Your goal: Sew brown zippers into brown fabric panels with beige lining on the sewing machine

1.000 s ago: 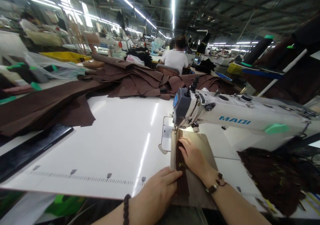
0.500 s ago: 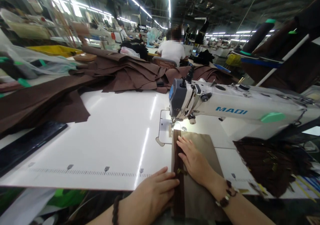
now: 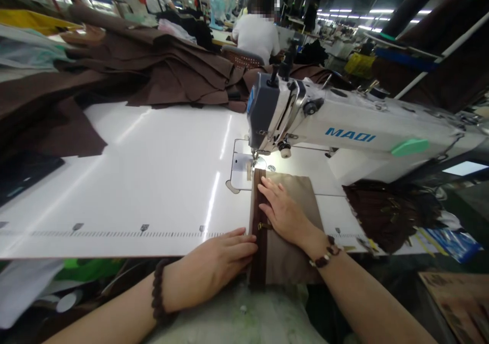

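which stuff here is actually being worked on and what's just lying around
In use:
- left hand against the brown zipper strip
- right hand flat on the tan panel
- sewing machine

Lying about:
- brown fabric pile
- dark brown heap with brass bits

Palms down, fingers straight: left hand [image 3: 214, 265] near the body, right hand [image 3: 284, 213] just ahead, forearms angled inward.
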Action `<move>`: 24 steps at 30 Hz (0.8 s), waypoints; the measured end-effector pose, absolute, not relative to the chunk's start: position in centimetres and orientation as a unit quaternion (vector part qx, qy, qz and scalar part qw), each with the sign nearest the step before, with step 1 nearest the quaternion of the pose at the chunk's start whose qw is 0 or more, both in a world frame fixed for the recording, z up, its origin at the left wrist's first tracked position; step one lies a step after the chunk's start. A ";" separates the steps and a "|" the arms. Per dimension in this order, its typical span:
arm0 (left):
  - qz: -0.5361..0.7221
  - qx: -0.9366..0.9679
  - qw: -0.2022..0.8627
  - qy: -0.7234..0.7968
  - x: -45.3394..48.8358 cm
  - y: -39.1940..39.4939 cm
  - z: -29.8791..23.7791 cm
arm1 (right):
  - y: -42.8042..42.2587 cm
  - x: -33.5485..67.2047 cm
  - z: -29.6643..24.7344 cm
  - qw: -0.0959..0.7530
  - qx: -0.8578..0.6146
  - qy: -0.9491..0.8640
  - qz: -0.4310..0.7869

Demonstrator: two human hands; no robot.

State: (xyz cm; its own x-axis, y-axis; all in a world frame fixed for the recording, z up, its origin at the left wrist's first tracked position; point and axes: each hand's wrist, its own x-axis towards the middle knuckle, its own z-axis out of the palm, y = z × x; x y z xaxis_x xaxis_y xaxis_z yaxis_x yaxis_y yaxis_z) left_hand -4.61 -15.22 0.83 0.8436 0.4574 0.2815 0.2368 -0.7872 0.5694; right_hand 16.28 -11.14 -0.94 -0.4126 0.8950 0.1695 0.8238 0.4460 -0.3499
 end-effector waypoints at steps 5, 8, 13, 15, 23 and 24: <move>0.189 0.927 0.264 0.185 -4.7 -15.4 0.7 | -11.2 16.2 -0.8 0.143 -0.522 -0.834 0.109; 0.173 0.938 0.245 0.172 -4.8 -15.4 1.2 | -11.2 16.2 -0.9 0.141 -0.516 -0.839 0.100; 0.138 0.937 0.289 0.139 -4.8 -12.4 3.9 | -11.1 16.2 -1.2 0.137 -0.508 -0.847 0.072; 0.150 0.937 0.258 0.183 -4.5 -9.9 4.4 | -11.1 16.1 -1.3 0.134 -0.506 -0.850 0.058; 0.162 0.958 0.069 0.224 -3.2 -3.5 0.0 | -10.9 16.0 -1.5 0.112 -0.493 -0.863 0.019; 0.159 0.959 0.063 0.226 -3.2 -3.5 -0.3 | -10.9 16.0 -1.5 0.108 -0.492 -0.864 0.018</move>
